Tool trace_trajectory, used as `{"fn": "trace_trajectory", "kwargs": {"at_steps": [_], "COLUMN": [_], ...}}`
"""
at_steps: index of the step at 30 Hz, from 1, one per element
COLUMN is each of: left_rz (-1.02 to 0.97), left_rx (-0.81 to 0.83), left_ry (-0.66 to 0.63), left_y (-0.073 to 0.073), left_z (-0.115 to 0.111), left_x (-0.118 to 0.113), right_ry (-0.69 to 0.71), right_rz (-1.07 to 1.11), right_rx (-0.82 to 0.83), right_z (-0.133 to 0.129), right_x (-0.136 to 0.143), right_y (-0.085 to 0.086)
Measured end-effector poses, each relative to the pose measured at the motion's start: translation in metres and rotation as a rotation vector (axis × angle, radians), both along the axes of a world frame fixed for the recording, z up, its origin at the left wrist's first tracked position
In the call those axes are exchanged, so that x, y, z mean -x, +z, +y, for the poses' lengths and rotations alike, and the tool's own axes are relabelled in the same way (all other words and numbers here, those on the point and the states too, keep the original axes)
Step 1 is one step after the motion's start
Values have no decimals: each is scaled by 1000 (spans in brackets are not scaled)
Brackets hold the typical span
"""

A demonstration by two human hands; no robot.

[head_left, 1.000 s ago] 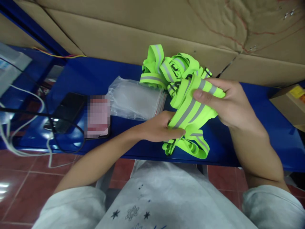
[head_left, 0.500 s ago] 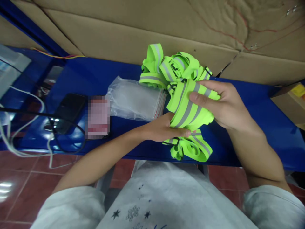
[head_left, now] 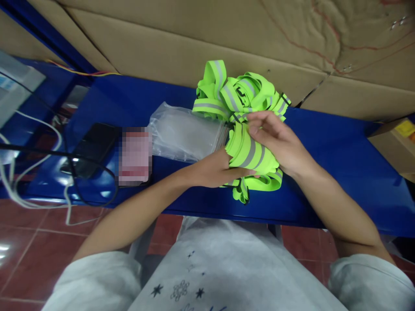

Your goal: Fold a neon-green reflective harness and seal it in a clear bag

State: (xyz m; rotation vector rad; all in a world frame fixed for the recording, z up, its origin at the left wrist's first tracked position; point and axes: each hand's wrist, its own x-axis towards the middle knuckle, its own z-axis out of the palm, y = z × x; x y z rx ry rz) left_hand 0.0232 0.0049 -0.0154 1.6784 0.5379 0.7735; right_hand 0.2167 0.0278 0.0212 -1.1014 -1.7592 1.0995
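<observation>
Head view: plastic bags point(head_left: 183, 134) beside neon straps point(head_left: 251, 151); cardboard point(head_left: 181, 49) behind

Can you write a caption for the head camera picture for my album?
Left hand holds a bright yellow-green strap bundle, right hand at its edge, above a blue table.

The right hand point(head_left: 279, 149) has shifted leftward, its thumb now by the upper edge of the strap bundle point(head_left: 246, 151); the loose loop point(head_left: 267, 183) beneath hangs closer up.
</observation>
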Motion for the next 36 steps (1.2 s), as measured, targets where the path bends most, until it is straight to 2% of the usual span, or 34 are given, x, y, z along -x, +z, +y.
{"fn": "trace_trajectory", "kwargs": {"at_steps": [2,5,7,11,14,19,21,24,26,28,32,34,36], "left_rz": [18,51,81,87,35,9,-5,-82,-166,-225,-131,-63,-46], "left_rx": [37,19,22,130,167,85,219,563,675,587,178,107,158], "left_ry": [27,62,41,1,-1,293,255,141,139,220,468,485,439], "left_y": [0,-2,-2,2,3,2,5,10,11,8,2,3,3], "left_z": [1,2,2,1,-3,-14,-17,-19,-19,-17,-14,-13,-13], "left_x": [2,7,11,13,5,-9,-9,-6,-6,-8,-12,-12,-11], "right_ry": [-18,148,202,163,102,54,52,15,-25,-66,-158,-190,-206], "right_rz": [-128,-349,-438,-499,-514,-519,-493,-419,-397,-419,-496,-503,-513], "right_rx": [-263,-472,-492,-468,-499,-559,-543,-541,-602,-684,-701,-697,-702], "right_z": [-3,-12,-17,-17,-15,-13,-12,-11,-12,-14,-15,-13,-12], "right_x": [-2,-5,-4,-3,-4,-6,-7,-7,-7,-7,-11,-12,-13], "right_y": [8,20,21,19,19,22,23,25,25,26,25,24,23]}}
